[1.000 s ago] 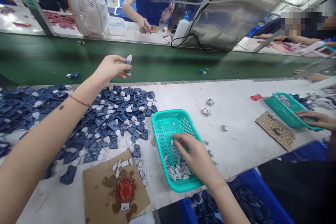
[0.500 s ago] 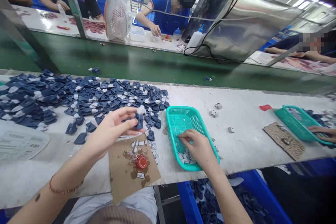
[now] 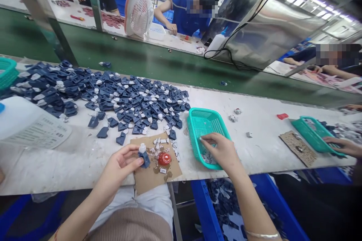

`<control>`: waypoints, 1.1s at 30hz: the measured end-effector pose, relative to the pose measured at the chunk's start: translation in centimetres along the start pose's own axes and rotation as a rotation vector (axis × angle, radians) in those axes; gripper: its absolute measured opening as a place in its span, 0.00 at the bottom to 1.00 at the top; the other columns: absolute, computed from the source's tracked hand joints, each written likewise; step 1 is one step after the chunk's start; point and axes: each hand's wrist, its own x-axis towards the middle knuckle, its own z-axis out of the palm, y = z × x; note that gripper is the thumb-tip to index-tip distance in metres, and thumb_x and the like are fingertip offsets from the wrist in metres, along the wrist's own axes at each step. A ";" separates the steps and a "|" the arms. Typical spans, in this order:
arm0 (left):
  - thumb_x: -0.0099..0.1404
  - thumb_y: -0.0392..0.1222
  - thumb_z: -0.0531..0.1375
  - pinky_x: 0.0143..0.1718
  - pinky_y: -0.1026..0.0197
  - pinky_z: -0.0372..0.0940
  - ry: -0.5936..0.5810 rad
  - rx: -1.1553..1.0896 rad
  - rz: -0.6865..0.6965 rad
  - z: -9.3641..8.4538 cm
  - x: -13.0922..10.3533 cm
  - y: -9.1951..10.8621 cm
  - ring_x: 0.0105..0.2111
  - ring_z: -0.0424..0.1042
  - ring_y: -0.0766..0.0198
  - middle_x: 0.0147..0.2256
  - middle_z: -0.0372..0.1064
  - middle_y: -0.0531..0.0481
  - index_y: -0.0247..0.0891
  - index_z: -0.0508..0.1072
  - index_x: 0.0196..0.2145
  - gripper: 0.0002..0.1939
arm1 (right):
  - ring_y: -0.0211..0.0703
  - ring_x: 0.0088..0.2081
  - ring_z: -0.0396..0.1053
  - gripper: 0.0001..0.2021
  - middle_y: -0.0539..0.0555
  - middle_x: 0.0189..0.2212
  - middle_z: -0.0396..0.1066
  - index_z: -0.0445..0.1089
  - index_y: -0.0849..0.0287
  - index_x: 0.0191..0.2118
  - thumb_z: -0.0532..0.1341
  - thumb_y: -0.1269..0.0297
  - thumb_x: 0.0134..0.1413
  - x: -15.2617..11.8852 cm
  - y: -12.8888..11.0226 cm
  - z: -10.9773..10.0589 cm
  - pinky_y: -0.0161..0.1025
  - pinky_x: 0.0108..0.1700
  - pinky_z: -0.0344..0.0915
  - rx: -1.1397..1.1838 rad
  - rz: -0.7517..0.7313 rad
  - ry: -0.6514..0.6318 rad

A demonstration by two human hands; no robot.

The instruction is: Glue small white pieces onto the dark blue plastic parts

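Left of the basket, my left hand is gripping a navy piece between thumb and fingers, its long axis standing near upright, white tip uppermost. Over the basket, my right hand, farther from the navy piece, is pinching a small pale piece, fingertips nearly meeting.

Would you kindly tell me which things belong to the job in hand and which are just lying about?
Seemingly in use:
- navy piece in left hand
- green basket, right hand inside
- cardboard with red item
- navy pile

Seemingly just lying about:
- navy part on green strip
- grey block
- flat red scrap
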 end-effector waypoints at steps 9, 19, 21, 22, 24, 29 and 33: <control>0.53 0.41 0.70 0.41 0.61 0.71 -0.130 0.009 0.041 -0.5 -0.3 -2.0 0.37 0.77 0.61 0.36 0.75 0.50 0.40 0.70 0.33 0.13 | 0.44 0.37 0.73 0.05 0.56 0.34 0.74 0.73 0.58 0.36 0.59 0.68 0.60 -3.0 -10.8 1.6 0.39 0.39 0.69 0.136 -0.245 -0.188; 0.52 0.39 0.70 0.40 0.63 0.70 -0.136 0.001 0.078 -0.7 -0.1 -2.3 0.36 0.76 0.62 0.37 0.76 0.48 0.39 0.70 0.32 0.13 | 0.45 0.35 0.72 0.09 0.55 0.32 0.71 0.73 0.59 0.32 0.56 0.72 0.61 -2.8 -11.9 3.3 0.39 0.38 0.70 -0.031 -0.285 -0.293; 0.51 0.38 0.70 0.41 0.63 0.70 -0.135 -0.008 0.067 -0.7 -0.1 -2.3 0.38 0.76 0.61 0.38 0.76 0.48 0.39 0.70 0.32 0.13 | 0.45 0.35 0.72 0.10 0.56 0.32 0.71 0.72 0.59 0.31 0.56 0.72 0.62 -2.9 -12.0 3.4 0.40 0.39 0.70 -0.037 -0.288 -0.284; 0.51 0.38 0.71 0.42 0.62 0.70 -0.138 -0.013 0.065 -0.7 -0.1 -2.2 0.39 0.76 0.60 0.38 0.76 0.48 0.39 0.70 0.32 0.14 | 0.45 0.36 0.72 0.10 0.56 0.32 0.71 0.71 0.59 0.31 0.56 0.72 0.62 -3.0 -12.1 3.5 0.40 0.39 0.70 -0.045 -0.286 -0.276; 0.50 0.38 0.71 0.42 0.62 0.70 -0.143 -0.021 0.063 -0.7 -0.1 -2.2 0.40 0.76 0.60 0.38 0.76 0.48 0.39 0.70 0.32 0.14 | 0.46 0.35 0.72 0.10 0.56 0.32 0.70 0.71 0.58 0.31 0.55 0.72 0.62 -3.0 -12.1 3.5 0.40 0.38 0.70 -0.059 -0.275 -0.266; 0.52 0.38 0.69 0.41 0.62 0.70 -0.143 -0.015 0.065 -0.7 -0.1 -2.3 0.38 0.76 0.61 0.38 0.76 0.49 0.39 0.70 0.31 0.12 | 0.45 0.35 0.72 0.11 0.55 0.31 0.70 0.70 0.57 0.31 0.54 0.71 0.63 -3.0 -12.2 3.5 0.39 0.37 0.69 -0.086 -0.292 -0.266; 0.52 0.39 0.70 0.40 0.62 0.70 -0.145 -0.008 0.062 -0.7 0.0 -2.5 0.36 0.76 0.62 0.38 0.76 0.48 0.39 0.70 0.32 0.12 | 0.46 0.34 0.71 0.10 0.55 0.31 0.70 0.70 0.58 0.31 0.55 0.73 0.62 -3.0 -12.2 3.6 0.39 0.36 0.69 -0.090 -0.281 -0.264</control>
